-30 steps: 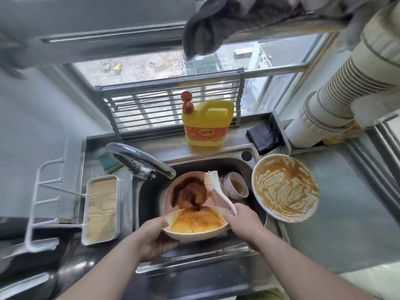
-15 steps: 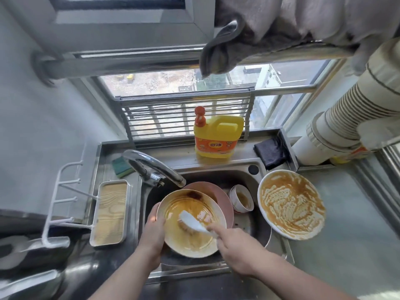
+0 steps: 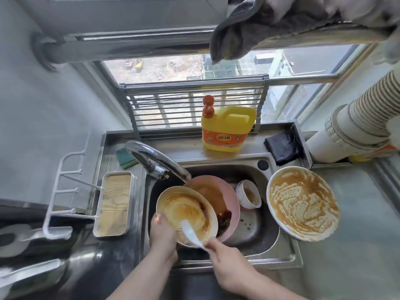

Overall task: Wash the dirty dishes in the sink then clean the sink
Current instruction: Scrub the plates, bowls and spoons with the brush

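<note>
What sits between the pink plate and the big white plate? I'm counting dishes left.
In the head view, a small cup stands in the sink between the pink plate and big white plate.

We count 2 hands: left hand (image 3: 162, 236) at 7 o'clock of the sink (image 3: 266, 241), right hand (image 3: 227, 259) at 6. Dirty dishes, 4 total: 1 cream bowl (image 3: 184, 211), 1 pink plate (image 3: 216, 191) just behind it, 1 small cup (image 3: 249, 197) at approx. 3 o'clock of the pink plate, 1 big white plate (image 3: 303, 202) on the sink's rim at 3 o'clock. 1 white brush (image 3: 191, 233). 1 faucet (image 3: 155, 162) at 10 o'clock. 1 yellow detergent jug (image 3: 227, 131) at 12. 1 green sponge (image 3: 125, 158), 1 dark cloth (image 3: 281, 148), 1 wood-lined tray (image 3: 113, 203) at 9, 1 white rack (image 3: 65, 191) beside it.
</note>
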